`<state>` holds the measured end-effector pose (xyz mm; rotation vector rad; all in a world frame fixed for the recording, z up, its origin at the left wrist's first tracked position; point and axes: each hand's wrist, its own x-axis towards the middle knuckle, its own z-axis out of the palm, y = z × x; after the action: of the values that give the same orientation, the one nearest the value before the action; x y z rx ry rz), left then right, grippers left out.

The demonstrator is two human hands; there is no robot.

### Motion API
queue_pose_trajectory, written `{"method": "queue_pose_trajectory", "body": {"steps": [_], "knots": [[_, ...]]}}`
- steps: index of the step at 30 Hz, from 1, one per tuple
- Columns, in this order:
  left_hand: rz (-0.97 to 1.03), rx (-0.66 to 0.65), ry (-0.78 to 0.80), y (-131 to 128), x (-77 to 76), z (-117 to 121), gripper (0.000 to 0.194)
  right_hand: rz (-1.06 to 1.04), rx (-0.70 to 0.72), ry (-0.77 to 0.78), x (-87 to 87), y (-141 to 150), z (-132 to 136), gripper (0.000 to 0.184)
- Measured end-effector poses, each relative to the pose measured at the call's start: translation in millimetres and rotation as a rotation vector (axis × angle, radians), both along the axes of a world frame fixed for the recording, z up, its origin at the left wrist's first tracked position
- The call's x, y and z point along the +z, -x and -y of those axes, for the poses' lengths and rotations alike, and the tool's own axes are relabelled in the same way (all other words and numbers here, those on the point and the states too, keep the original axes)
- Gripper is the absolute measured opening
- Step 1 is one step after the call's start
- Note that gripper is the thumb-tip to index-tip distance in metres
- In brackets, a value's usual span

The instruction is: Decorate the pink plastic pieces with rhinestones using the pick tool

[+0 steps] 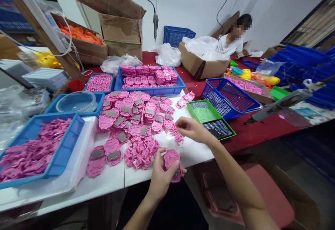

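Observation:
My left hand (161, 176) is wrapped round a pink plastic casing (172, 157), its thumb lying across the front, just off the table's near edge. To the upper right, my right hand (193, 129) has its fingers curled together beside a little heap of tiny pink parts (178, 136); whatever the fingertips pinch is hidden. A large pile of pink casings with grey plates (128, 109) spreads over the white tabletop. In front of that pile lies a mound of small pink plastic pieces (141, 151). Two more casings (96, 162) rest to its left.
A green tray (190, 110) of small metal parts and a blue basket (227, 92) stand at right. Blue bins (65, 153) of pink parts sit left and behind. Electric screwdrivers (155, 24) hang above and at right. Another person (232, 43) sits at the far right.

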<state>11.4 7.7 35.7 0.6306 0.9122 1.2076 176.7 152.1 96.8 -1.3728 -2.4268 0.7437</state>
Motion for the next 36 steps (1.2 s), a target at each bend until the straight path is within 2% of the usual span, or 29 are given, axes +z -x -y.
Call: {"method": "queue_pose_trajectory", "body": {"steps": [2, 4, 6, 15, 22, 28, 31, 36], "knots": [[-0.035, -0.053, -0.025, 1, 0.6, -1, 0.065, -0.270, 0.096, 0.107, 1.5, -4, 27, 0.017], [-0.105, -0.112, -0.059, 1, -0.9, -2, 0.062, -0.376, 0.162, 0.152, 0.5, -9, 47, 0.018], [-0.190, -0.147, -0.096, 1, -3.0, -2, 0.052, -0.388, 0.185, 0.160, -2.4, -12, 59, 0.020], [-0.467, -0.181, -0.201, -4, -1.8, 4, 0.030, -0.334, 0.201, 0.244, -9.2, -17, 66, 0.023], [-0.523, -0.223, -0.175, -3, -2.6, 7, 0.027, -0.194, 0.244, 0.109, -13.5, -10, 67, 0.031], [-0.484, -0.252, -0.157, -2, -6.4, 6, 0.029, -0.101, 0.277, 0.119, -15.1, -10, 70, 0.032], [-0.484, -0.248, -0.147, -1, -8.5, 5, 0.026, -0.027, 0.264, 0.056, -16.1, -8, 72, 0.033], [-0.610, -0.198, -0.257, 4, -8.7, 5, 0.019, 0.109, 0.361, -0.019, -11.9, -1, 69, 0.032]]}}
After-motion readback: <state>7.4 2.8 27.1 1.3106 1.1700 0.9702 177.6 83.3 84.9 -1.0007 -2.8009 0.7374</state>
